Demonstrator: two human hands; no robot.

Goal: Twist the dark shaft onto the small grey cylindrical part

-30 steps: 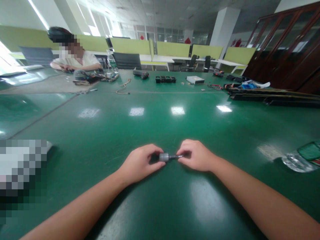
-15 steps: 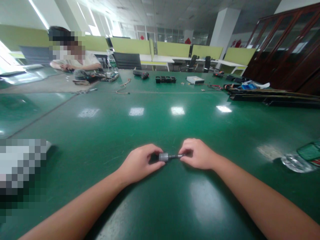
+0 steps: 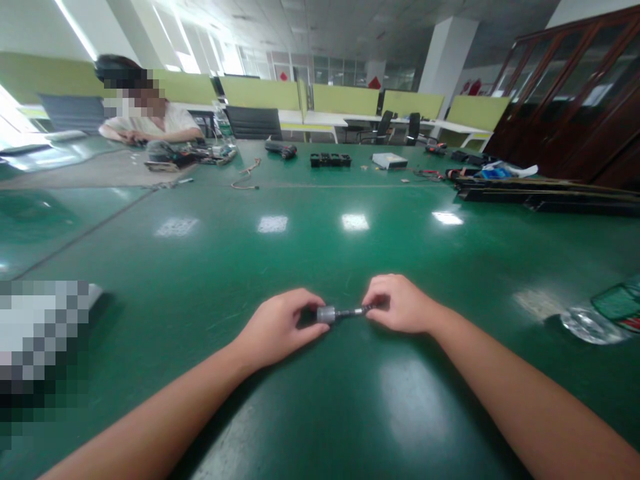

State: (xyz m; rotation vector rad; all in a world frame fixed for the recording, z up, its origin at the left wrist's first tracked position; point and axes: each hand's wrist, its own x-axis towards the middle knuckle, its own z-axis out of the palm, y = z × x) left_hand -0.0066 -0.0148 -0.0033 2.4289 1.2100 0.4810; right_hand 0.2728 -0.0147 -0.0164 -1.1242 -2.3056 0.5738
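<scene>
A small grey metal cylinder (image 3: pixel 327 314) with a thin dark shaft (image 3: pixel 349 313) lies level, just above or on the green table in front of me. My left hand (image 3: pixel 280 325) is closed, pinching the cylinder between thumb and fingers from the left. From the right, my right hand (image 3: pixel 403 303) pinches the far end of the shaft, where a short shiny section shows beside the fingertips. The tip within the right fingers is partly hidden. Whether cylinder and shaft are one piece, I cannot tell.
A clear plastic bottle (image 3: pixel 595 325) lies at the right edge. To the left sits a blurred-out pale object (image 3: pixel 45 327). Across the green table (image 3: pixel 310 260) are a black block (image 3: pixel 331 160), a grey-white box (image 3: pixel 389 161), long black strips (image 3: pixel 550 193) and a seated person (image 3: pixel 150 123).
My right hand has shifted slightly right and away from me, and more of the shaft's shiny section shows. My left hand and the cylinder stay nearly in place.
</scene>
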